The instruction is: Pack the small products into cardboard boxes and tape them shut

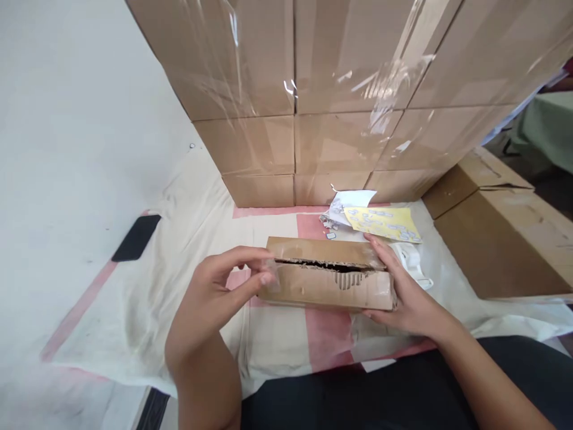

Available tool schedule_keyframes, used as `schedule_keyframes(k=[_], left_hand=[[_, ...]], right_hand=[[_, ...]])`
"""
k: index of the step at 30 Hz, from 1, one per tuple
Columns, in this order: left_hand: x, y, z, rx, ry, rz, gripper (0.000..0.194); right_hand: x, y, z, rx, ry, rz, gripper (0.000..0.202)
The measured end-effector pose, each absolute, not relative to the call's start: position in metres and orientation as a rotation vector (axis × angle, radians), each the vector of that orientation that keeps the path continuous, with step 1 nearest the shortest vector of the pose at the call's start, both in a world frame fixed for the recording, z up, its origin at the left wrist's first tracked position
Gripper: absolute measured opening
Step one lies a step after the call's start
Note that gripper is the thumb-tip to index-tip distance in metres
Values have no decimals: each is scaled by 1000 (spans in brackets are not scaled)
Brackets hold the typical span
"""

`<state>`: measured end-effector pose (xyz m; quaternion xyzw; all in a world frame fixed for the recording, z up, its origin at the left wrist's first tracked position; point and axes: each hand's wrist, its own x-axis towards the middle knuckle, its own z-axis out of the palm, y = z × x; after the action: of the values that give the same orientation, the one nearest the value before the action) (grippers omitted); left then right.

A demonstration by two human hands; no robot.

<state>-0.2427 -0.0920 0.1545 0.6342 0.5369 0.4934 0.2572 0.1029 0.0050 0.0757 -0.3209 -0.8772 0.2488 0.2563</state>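
Note:
A small cardboard box rests on the cloth in front of me, a torn, ragged slit running along its upper edge and a patch of bare corrugation beside it. At its left end, the thumb and forefinger of my left hand pinch a bit of clear tape. My right hand grips the box's right end, thumb on the far side and fingers around the near corner. Through the slit only darkness shows, so the contents are hidden.
Behind stands a wall of stacked, film-wrapped cartons. A yellow patterned sheet, a crumpled white bag and a white plastic piece lie beyond the box. A black phone is at left, a larger carton at right.

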Motion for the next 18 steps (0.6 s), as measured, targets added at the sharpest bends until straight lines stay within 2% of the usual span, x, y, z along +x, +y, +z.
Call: schedule_keyframes(k=[10, 18], left_hand=[[-254, -77, 136, 1866, 1400, 1184, 25], [-252, -70, 119, 1883, 1539, 1151, 27]], right_hand=[[98, 4, 79, -858, -2368, 699, 113], [91, 1, 85, -907, -2410, 692, 112]])
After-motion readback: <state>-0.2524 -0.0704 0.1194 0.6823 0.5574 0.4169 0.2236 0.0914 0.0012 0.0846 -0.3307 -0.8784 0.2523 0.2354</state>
